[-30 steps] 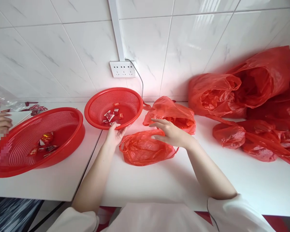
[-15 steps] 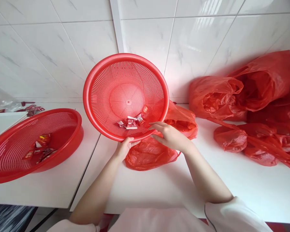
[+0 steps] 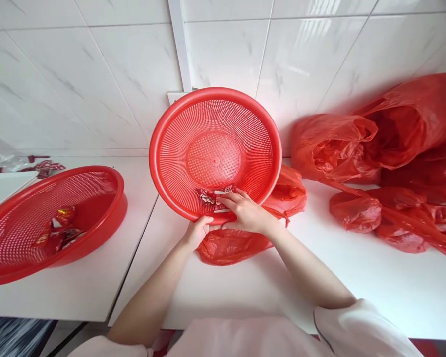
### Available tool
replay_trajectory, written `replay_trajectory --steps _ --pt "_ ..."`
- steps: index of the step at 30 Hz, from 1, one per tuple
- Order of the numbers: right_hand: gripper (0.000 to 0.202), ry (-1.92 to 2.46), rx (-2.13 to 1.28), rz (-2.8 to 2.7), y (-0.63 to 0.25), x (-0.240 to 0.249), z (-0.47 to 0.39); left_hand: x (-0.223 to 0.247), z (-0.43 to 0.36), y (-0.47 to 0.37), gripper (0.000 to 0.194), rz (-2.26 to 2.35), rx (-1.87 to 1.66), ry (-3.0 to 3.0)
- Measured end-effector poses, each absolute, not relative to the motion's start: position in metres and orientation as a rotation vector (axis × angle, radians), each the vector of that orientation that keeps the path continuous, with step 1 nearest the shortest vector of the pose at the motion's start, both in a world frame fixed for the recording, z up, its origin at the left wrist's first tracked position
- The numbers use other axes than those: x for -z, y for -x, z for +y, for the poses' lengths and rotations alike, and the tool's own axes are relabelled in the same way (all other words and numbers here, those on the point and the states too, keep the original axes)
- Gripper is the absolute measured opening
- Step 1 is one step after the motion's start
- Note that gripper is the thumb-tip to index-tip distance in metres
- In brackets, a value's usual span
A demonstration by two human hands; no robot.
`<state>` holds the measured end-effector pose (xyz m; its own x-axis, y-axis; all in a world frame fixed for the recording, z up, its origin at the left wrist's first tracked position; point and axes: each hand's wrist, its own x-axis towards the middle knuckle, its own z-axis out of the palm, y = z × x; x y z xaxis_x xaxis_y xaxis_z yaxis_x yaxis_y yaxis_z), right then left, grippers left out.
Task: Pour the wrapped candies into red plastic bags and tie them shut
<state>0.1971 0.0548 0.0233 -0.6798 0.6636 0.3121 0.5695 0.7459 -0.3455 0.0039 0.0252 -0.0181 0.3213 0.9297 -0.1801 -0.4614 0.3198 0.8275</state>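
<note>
My left hand (image 3: 197, 232) grips the near rim of a red perforated basket (image 3: 215, 114), which is tilted so its inside faces me. Inside, near the lower rim, lie a few small red-and-white wrapped packets (image 3: 207, 197). My right hand (image 3: 243, 210) reaches over the rim, its fingers spread over the packets and touching them; it does not hold any that I can make out. Beneath the basket and my right hand, an open red plastic bag (image 3: 232, 248) rests on the white table (image 3: 215, 292).
A second red basket (image 3: 115, 186) with several packets (image 3: 65, 215) stands tilted at the left. Several red plastic bags (image 3: 327, 134) crowd the right side. A tiled wall (image 3: 223, 54) rises behind. A seam runs between the tabletops at left of centre.
The held basket has moved to the right and slightly down with my left hand. My right hand has moved from the rim onto the packets inside.
</note>
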Motion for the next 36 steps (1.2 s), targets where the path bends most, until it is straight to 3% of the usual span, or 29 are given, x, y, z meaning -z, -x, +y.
replay_trajectory --steps 6,15,20,24,36 --pt "0.072 0.976 -0.317 -2.488 -0.205 -0.031 0.055 0.022 0.027 -0.001 0.034 0.802 -1.068 -0.744" --pt "0.027 0.803 -0.764 -2.368 -0.203 -0.037 0.052 0.023 0.03 0.002 0.029 0.794 -1.06 -0.728" --pt "0.034 0.869 -1.24 -1.657 -0.201 -0.04 0.052 0.019 0.034 0.007 0.028 0.801 -1.118 -0.695" --pt "0.033 0.846 -1.503 -1.394 -0.201 -0.034 0.056 0.02 0.035 0.01 0.027 0.79 -1.121 -0.7" --pt "0.037 0.793 -1.505 -1.872 -0.208 -0.045 0.05 0.018 0.033 0.008 0.028 0.765 -1.124 -0.702"
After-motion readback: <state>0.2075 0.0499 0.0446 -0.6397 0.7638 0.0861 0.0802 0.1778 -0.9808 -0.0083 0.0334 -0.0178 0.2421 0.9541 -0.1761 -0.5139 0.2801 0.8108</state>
